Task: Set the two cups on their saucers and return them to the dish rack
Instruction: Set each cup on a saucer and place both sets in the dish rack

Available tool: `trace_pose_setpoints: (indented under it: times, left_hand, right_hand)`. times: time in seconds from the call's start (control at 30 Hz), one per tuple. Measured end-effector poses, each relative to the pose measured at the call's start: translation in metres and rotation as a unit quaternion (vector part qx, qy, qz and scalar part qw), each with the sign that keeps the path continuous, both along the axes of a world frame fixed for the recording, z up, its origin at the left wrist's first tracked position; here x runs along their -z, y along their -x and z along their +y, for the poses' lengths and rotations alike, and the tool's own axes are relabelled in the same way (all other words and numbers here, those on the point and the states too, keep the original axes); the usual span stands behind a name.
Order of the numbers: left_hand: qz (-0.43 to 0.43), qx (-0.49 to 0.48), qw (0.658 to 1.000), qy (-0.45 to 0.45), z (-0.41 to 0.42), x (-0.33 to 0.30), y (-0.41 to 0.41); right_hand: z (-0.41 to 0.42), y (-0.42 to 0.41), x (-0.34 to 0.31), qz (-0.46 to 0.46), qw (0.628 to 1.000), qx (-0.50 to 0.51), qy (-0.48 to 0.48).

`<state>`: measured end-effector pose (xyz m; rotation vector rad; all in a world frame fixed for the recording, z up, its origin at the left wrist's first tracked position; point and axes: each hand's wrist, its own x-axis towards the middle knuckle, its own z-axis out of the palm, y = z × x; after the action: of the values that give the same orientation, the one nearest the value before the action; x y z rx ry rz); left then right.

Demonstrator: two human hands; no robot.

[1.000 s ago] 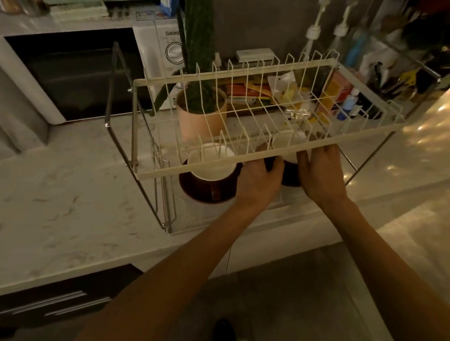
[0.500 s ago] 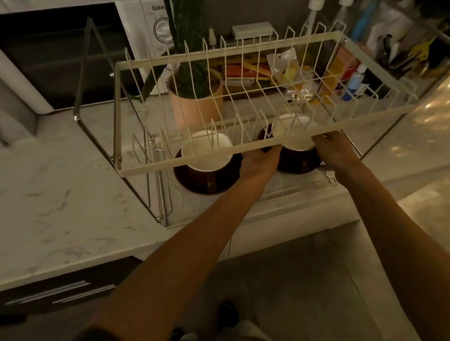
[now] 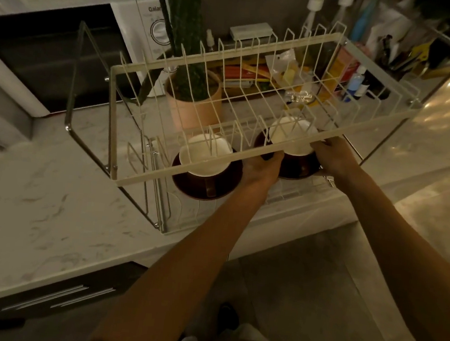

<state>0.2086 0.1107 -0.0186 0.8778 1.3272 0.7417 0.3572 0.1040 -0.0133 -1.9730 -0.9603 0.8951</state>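
A two-tier wire dish rack point(image 3: 146, 176) stands on the counter. On its lower level a white cup point(image 3: 206, 154) sits on a dark brown saucer point(image 3: 184, 184) at the left. To the right a second white cup point(image 3: 290, 134) rests on another dark saucer point(image 3: 299, 168). My left hand point(image 3: 262, 168) grips the left edge of that right saucer. At its right edge my right hand point(image 3: 332, 157) holds the same saucer. Both hands reach under the upper tier's front bar, which hides part of each cup.
A cactus in a pink pot point(image 3: 193, 104) stands behind the rack. A microwave point(image 3: 51, 52) sits at the back left. Bottles and packets point(image 3: 356, 81) crowd the back right. The marble counter point(image 3: 36, 201) stretches to the left, with a drawer front point(image 3: 49, 299) below.
Both hands have carried the right cup and saucer further in under the upper tier. My view has dropped and moved closer to the rack.
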Motion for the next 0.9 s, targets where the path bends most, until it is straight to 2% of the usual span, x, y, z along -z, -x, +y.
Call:
trace_pose_setpoints:
  times: [0.17,0.43,0.63,0.77,0.9]
  left_hand:
    - [0.037,0.013,0.999,-0.019,-0.002,0.006,0.007]
    - [0.041,0.018,0.999,-0.016,-0.003,0.008,0.007]
    - [0.108,0.097,0.989,-0.031,0.000,0.001,0.016]
    - [0.172,0.147,0.970,-0.084,-0.007,-0.007,0.029]
    - [0.263,0.213,0.921,-0.195,-0.021,-0.021,0.050]
  right_hand:
    - [-0.003,0.003,0.000,0.007,1.000,-0.002,-0.009]
    - [-0.006,0.006,-0.002,0.010,1.000,-0.001,-0.011]
    - [-0.005,0.010,-0.003,-0.002,1.000,0.006,-0.010]
    - [-0.016,0.019,-0.007,-0.100,0.994,0.000,-0.036]
    - [-0.037,0.036,-0.016,-0.203,0.973,-0.043,-0.097]
